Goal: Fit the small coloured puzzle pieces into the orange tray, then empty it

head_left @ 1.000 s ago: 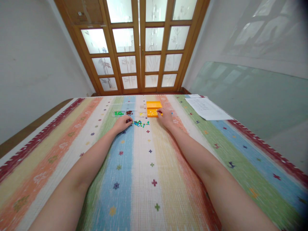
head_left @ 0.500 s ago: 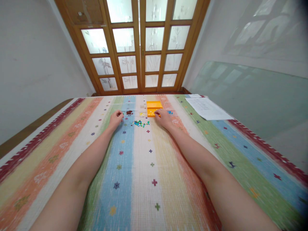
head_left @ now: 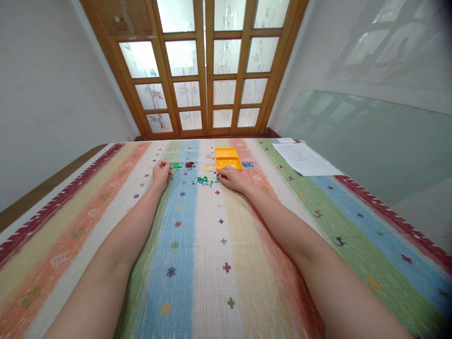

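My left hand (head_left: 162,173) is at the left end of the row of small pieces, its fingers curled together beside the green pieces (head_left: 175,165). Anything in its grip is too small to see. At the right end of a mixed pile of tiny blue, green and dark pieces (head_left: 205,181), my right hand (head_left: 231,179) has its fingertips pressed together; their contents are hidden. Just beyond it is an open orange box (head_left: 228,153) holding small pale pieces. Brown pieces (head_left: 189,165), yellow pieces (head_left: 208,167) and blue pieces (head_left: 248,165) form separate groups, apparently in clear trays.
A striped, patterned cloth (head_left: 208,263) covers the table. Sheets of paper (head_left: 300,157) lie at the far right. Behind the table stand wooden doors with glass panes (head_left: 189,94), and a glass panel (head_left: 353,132) leans by the right wall.
My right hand has moved from the orange box toward me and left, to the mixed pile. My left hand has shifted slightly left, uncovering the green pieces.
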A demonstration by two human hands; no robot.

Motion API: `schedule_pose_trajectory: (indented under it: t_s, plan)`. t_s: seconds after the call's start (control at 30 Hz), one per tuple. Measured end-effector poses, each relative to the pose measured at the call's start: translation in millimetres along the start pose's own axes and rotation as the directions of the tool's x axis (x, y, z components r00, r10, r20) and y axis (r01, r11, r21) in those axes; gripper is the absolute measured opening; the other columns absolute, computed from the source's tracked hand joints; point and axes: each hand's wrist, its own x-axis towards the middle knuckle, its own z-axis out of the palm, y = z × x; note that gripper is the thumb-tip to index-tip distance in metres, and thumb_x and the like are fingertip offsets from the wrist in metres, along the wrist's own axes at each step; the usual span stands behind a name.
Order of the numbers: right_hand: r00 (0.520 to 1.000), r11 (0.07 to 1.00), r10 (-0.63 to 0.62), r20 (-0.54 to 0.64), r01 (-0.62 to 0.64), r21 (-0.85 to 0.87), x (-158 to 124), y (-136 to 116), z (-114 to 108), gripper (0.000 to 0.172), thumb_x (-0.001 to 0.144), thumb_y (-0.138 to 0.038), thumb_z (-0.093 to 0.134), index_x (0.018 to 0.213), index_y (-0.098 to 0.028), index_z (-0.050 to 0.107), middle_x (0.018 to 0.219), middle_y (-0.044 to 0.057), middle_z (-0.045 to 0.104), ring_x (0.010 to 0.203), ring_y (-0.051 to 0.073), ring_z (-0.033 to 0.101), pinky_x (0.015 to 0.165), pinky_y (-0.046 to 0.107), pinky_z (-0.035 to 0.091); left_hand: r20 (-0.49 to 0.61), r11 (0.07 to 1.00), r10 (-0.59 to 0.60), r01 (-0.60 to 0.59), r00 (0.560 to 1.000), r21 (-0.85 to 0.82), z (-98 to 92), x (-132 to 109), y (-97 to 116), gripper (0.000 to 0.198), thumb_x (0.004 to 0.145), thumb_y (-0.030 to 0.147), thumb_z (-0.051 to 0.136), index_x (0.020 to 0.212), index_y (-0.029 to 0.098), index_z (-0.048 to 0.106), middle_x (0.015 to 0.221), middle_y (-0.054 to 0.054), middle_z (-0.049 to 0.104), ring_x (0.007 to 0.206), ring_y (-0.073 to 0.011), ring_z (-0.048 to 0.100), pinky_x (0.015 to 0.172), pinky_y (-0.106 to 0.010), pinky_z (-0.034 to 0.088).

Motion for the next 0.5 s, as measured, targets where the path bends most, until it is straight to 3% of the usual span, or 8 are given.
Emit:
schedule_pose_trajectory:
  t_s: [0.27,0.5]
  plan:
    - [0.999,1.000,-0.024,0.044,0.024,0.005,0.6,1.6,-1.7,0.014,0.100,-0.020,0.061,0.105,-0.021,0.075,0.109,0.008,0.071,0.106,0.023,0.063,0.093,0.033,0.046,-0.017,0.996,0.087,-0.087,0.996,-0.026,-1.8,4.2,-5.0,0.015,0.071,0.027,0.061,0.084,0.020,0.057,0.071,0.002,0.060,0.053,-0.0102,0.047,0.050,-0.019,0.035]
    - [0.999,1.000,-0.019,0.048,0.020,-0.008,1.8,3.2,0.6,0.014,0.101,-0.021,0.060,0.104,-0.021,0.075,0.108,0.008,0.071,0.105,0.023,0.063,0.092,0.033,0.047,0.022,0.995,0.082,-0.081,0.996,-0.050,-1.9,7.9,-10.9,0.021,0.068,0.026,0.061,0.089,0.020,0.060,0.074,0.001,0.063,0.053,-0.0112,0.048,0.050,-0.021,0.035]
